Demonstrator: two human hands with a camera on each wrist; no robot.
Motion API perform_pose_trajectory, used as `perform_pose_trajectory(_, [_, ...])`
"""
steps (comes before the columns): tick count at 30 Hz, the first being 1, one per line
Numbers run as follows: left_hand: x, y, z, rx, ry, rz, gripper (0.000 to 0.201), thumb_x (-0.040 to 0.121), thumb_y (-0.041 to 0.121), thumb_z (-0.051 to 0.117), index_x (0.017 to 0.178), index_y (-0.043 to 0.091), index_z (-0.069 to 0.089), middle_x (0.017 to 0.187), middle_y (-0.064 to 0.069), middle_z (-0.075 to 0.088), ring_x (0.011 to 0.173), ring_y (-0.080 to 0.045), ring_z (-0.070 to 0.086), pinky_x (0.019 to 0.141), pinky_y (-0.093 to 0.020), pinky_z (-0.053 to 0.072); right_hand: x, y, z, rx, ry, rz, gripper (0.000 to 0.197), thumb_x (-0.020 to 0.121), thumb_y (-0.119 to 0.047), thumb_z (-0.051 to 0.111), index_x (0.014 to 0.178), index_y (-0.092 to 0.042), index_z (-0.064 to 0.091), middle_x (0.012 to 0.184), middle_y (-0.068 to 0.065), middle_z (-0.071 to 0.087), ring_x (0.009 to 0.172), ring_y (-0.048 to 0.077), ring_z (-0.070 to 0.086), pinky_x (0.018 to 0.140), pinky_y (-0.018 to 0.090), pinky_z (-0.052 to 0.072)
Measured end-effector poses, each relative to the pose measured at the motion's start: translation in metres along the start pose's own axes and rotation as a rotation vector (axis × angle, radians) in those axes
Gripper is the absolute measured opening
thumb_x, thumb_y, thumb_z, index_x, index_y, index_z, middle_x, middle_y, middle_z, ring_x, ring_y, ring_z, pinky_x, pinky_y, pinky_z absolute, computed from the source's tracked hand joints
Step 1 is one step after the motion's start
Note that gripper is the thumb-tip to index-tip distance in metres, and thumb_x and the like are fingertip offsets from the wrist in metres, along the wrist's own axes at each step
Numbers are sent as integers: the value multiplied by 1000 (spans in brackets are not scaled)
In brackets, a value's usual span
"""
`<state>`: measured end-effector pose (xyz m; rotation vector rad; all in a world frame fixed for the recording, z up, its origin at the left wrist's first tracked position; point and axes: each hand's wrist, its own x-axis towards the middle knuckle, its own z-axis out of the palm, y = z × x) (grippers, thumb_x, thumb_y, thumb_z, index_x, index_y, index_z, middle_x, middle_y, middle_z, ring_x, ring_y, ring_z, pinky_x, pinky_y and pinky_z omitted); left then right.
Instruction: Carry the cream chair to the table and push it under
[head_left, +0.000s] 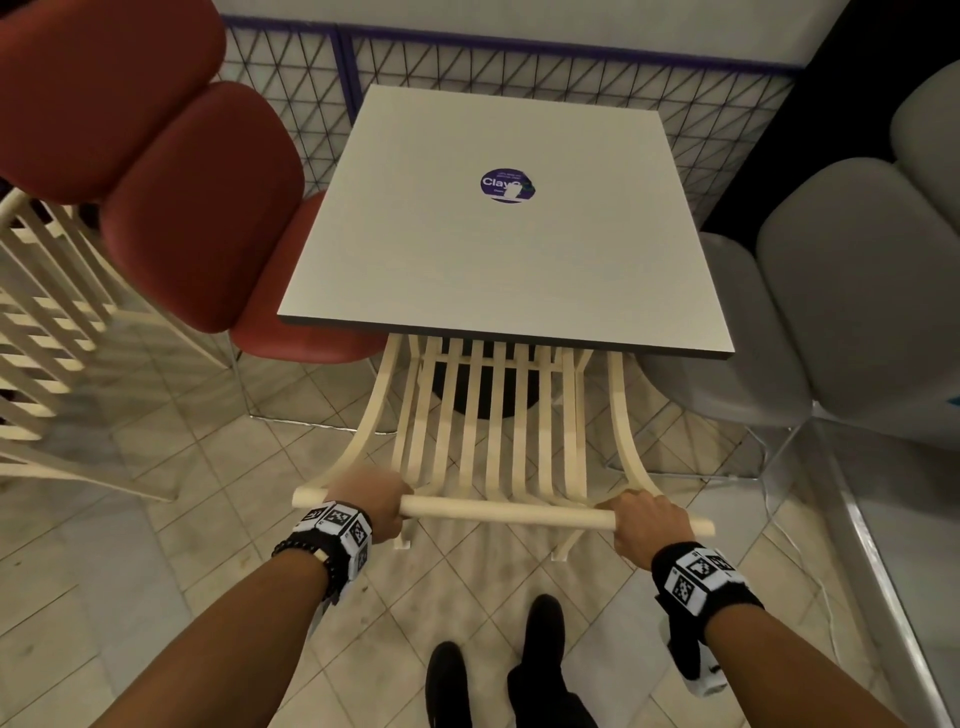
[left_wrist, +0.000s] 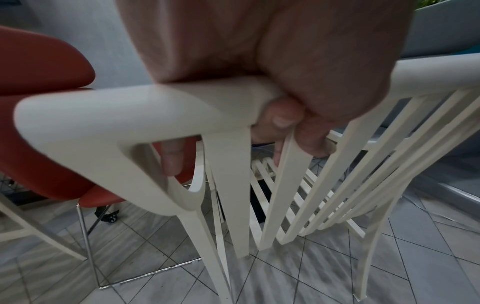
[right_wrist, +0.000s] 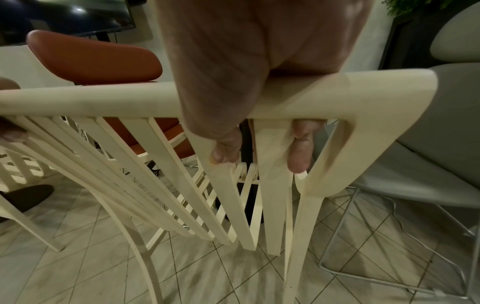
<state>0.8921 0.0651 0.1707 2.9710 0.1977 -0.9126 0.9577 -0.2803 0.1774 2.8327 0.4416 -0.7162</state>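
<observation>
The cream slatted chair (head_left: 498, 441) stands in front of me, its seat hidden beneath the near edge of the square grey table (head_left: 498, 249). My left hand (head_left: 371, 501) grips the chair's top rail near its left end, fingers curled round it. In the left wrist view the left hand (left_wrist: 285, 88) wraps the chair rail (left_wrist: 103, 115). My right hand (head_left: 647, 519) grips the same rail near its right end. Seen from the right wrist, the right hand (right_wrist: 246, 102) closes over the rail (right_wrist: 363, 92) with fingertips (right_wrist: 300, 156) behind the slats.
A red padded chair (head_left: 182, 208) sits at the table's left side and a grey padded chair (head_left: 831, 291) at its right. Another cream slatted chair (head_left: 47, 322) stands at far left. A wire mesh partition (head_left: 519, 73) backs the table. My shoes (head_left: 498, 670) are on the tiled floor.
</observation>
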Motion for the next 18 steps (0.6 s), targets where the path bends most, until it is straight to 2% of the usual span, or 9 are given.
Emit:
perform_pose_trajectory(4, [-2,1,1,-26,12,-12,34,85,43,56,118,37,61,108,3,64,99,-22,61,85,-42,46,-2,-2,-2,-55,27,25,36,87,-26,57,122,-33,59,108,-3,64,99,23,63,88,41,50])
perform_pose_trajectory(8, [-14,-1,4,-14,106,-4,32,88,46,53,117,34,58,107,4,65,100,-22,60,94,-46,43,-17,-10,4,-31,124,61,54,88,-47,58,135,-26,43,126,0,58,115,26,54,98,46,41])
perform_pose_trajectory(10, [-26,-3,12,-39,210,30,40,90,47,53,128,35,51,114,7,64,107,-21,58,101,-45,38,-32,-14,6,26,170,55,61,87,-50,58,138,-24,38,131,1,55,120,26,50,106,46,36])
perform_pose_trajectory(12, [-43,-4,27,-98,318,70,55,89,46,55,140,34,39,126,6,58,121,-21,50,112,-47,29,-51,-14,4,135,173,25,58,87,-47,59,137,-22,41,132,0,53,122,25,48,108,44,35])
perform_pose_trajectory(13, [-53,-3,31,-151,388,95,60,88,45,58,142,33,36,131,5,55,128,-22,46,115,-48,26,-60,-12,-4,209,160,25,52,88,-44,60,133,-21,46,129,1,55,120,23,50,104,41,39])
perform_pose_trajectory(15, [-69,-8,46,-221,491,88,67,85,41,64,144,33,34,145,6,45,139,-23,37,115,-50,27,-78,4,-30,405,152,18,30,90,-35,62,116,-21,61,113,2,64,102,21,59,87,32,48])
perform_pose_trajectory(17, [-95,-15,67,-335,443,79,63,86,40,62,144,34,36,151,9,38,141,-19,35,112,-45,35,-106,30,-68,535,238,8,9,90,-30,63,86,-24,70,86,0,70,79,18,64,67,25,46])
perform_pose_trajectory(18, [-104,-19,83,-402,423,73,56,87,43,60,139,38,41,145,10,46,134,-16,43,108,-40,41,-124,41,-89,568,329,-4,17,89,-30,65,73,-26,70,73,-3,70,70,15,64,60,25,44])
